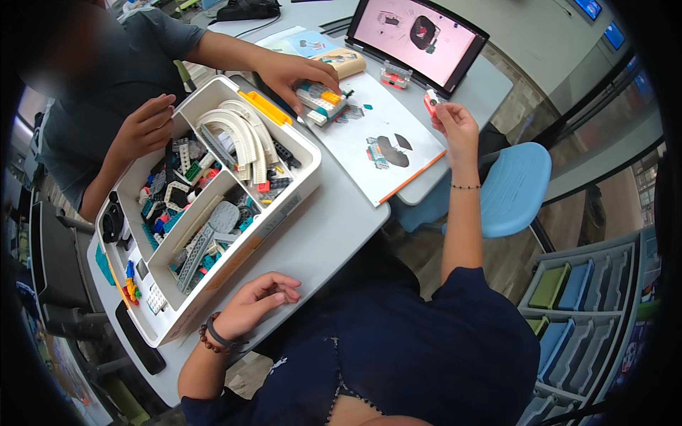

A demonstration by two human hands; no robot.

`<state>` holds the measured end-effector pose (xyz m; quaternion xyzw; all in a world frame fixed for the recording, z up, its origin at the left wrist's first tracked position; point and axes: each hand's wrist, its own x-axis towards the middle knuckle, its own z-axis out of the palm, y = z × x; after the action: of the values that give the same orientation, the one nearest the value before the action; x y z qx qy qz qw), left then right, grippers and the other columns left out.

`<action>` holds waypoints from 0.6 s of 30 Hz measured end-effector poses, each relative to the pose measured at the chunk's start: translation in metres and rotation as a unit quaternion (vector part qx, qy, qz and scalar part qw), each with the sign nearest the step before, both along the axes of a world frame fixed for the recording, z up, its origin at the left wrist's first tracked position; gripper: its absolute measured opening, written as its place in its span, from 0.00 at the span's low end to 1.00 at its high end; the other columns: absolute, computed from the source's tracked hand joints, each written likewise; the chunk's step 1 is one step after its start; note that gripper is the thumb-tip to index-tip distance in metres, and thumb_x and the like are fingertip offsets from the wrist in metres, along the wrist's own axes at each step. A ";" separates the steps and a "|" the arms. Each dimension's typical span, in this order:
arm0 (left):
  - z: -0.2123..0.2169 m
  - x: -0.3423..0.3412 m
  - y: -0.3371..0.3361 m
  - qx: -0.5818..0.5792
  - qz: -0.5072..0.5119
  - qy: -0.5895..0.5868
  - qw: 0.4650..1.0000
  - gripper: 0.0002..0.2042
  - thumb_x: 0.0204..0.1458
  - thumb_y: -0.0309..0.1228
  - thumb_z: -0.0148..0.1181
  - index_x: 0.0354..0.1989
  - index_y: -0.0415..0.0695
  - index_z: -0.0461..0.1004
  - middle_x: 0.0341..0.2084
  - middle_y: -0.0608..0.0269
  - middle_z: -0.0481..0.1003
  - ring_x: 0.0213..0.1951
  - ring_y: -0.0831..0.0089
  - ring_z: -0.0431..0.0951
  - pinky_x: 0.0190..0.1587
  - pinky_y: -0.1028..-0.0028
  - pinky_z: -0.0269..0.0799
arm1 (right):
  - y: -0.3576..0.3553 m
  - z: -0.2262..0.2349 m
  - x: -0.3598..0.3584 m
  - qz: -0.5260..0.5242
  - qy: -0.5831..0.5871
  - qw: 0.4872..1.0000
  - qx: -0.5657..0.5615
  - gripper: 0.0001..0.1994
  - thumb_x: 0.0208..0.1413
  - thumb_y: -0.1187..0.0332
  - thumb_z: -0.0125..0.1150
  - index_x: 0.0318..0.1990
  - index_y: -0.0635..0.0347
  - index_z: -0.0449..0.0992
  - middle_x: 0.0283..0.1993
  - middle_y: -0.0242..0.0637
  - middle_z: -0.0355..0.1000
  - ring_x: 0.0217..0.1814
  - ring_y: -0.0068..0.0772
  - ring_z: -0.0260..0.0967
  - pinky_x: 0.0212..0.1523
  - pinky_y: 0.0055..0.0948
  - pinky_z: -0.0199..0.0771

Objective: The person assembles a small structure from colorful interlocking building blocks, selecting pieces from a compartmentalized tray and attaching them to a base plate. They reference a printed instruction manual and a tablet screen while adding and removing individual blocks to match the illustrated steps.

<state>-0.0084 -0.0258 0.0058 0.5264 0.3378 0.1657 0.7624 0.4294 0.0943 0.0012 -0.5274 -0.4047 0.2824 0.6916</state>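
Pinched in the fingertips of my right hand (458, 131) is a small red and white toy brick piece (430, 104), held up beside the laptop's corner. My left hand (259, 302) rests at the table's near edge with its fingers loosely bent and nothing in them. It is nearest to the white sorting tray (310, 165), whose compartments hold many loose bricks. On the open instruction booklet (387, 186), another person's hand (295, 74) touches a brick model (323, 103) in white, teal and yellow.
A laptop (419, 35) showing a pink picture stands at the back, with a small clear and red brick piece (395, 75) before it. Blue chair (511, 188) stands right of the table. The other person's second hand (148, 126) hovers over the tray's left side. Drawer shelves (579, 319) stand lower right.
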 end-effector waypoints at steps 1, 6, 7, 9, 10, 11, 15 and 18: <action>0.000 0.000 -0.001 -0.008 0.003 -0.002 1.000 0.14 0.58 0.28 0.50 0.51 0.39 0.68 0.40 0.61 0.73 0.46 0.75 0.72 0.52 0.74 0.64 | -0.001 -0.003 0.000 0.001 -0.005 1.000 -0.008 0.12 0.51 0.66 0.66 0.36 0.64 0.72 0.33 0.34 0.74 0.34 0.21 0.72 0.36 0.19 0.73; 0.000 -0.001 -0.001 -0.034 0.010 -0.001 0.999 0.14 0.58 0.27 0.50 0.51 0.38 0.67 0.41 0.61 0.73 0.46 0.75 0.72 0.53 0.74 0.65 | -0.001 -0.013 -0.020 0.042 -0.094 0.994 -0.022 0.11 0.49 0.73 0.67 0.36 0.66 0.71 0.33 0.35 0.74 0.33 0.18 0.71 0.34 0.18 0.72; 0.001 -0.002 -0.002 -0.041 0.011 -0.002 0.999 0.14 0.58 0.27 0.49 0.51 0.38 0.67 0.41 0.60 0.72 0.46 0.74 0.72 0.53 0.74 0.65 | -0.004 -0.016 -0.026 0.048 -0.114 0.992 -0.025 0.11 0.49 0.74 0.67 0.36 0.66 0.71 0.33 0.35 0.74 0.33 0.17 0.71 0.33 0.17 0.72; 0.003 0.000 0.004 -0.051 -0.001 -0.007 0.999 0.14 0.59 0.27 0.49 0.52 0.38 0.67 0.42 0.60 0.72 0.46 0.74 0.72 0.53 0.74 0.65 | -0.010 -0.016 -0.040 0.083 -0.098 0.992 -0.018 0.11 0.49 0.76 0.65 0.37 0.67 0.70 0.31 0.34 0.73 0.31 0.16 0.71 0.31 0.15 0.72; 0.002 0.001 0.004 -0.047 0.001 0.011 0.999 0.15 0.58 0.30 0.50 0.51 0.36 0.67 0.40 0.58 0.73 0.46 0.71 0.73 0.54 0.71 0.65 | -0.011 -0.022 -0.042 0.093 -0.097 0.991 -0.015 0.11 0.49 0.77 0.65 0.38 0.67 0.70 0.32 0.34 0.73 0.33 0.16 0.70 0.33 0.16 0.73; 0.002 0.001 0.004 -0.056 0.005 0.009 0.998 0.15 0.58 0.30 0.50 0.51 0.36 0.67 0.40 0.58 0.73 0.46 0.71 0.73 0.54 0.71 0.65 | -0.013 -0.021 -0.047 0.116 -0.059 0.991 -0.014 0.11 0.49 0.77 0.65 0.38 0.67 0.70 0.33 0.33 0.72 0.33 0.17 0.70 0.33 0.17 0.73; 0.001 0.003 0.004 -0.072 0.015 0.004 0.997 0.15 0.57 0.29 0.50 0.50 0.35 0.67 0.40 0.58 0.73 0.45 0.71 0.73 0.54 0.70 0.66 | -0.019 -0.003 -0.073 0.186 0.079 0.977 -0.060 0.11 0.49 0.77 0.65 0.39 0.66 0.70 0.34 0.32 0.71 0.35 0.18 0.69 0.37 0.18 0.73; 0.005 0.011 0.010 -0.047 -0.004 0.000 0.999 0.16 0.56 0.25 0.51 0.53 0.36 0.65 0.41 0.58 0.72 0.46 0.72 0.72 0.53 0.70 0.65 | -0.025 0.006 -0.082 0.267 0.091 0.958 -0.049 0.12 0.48 0.76 0.66 0.39 0.66 0.70 0.34 0.32 0.71 0.36 0.19 0.69 0.39 0.19 0.73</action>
<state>0.0021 -0.0159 0.0111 0.4913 0.3430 0.1468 0.7870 0.3471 0.0690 0.0070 -0.4055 -0.4522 0.5228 0.5982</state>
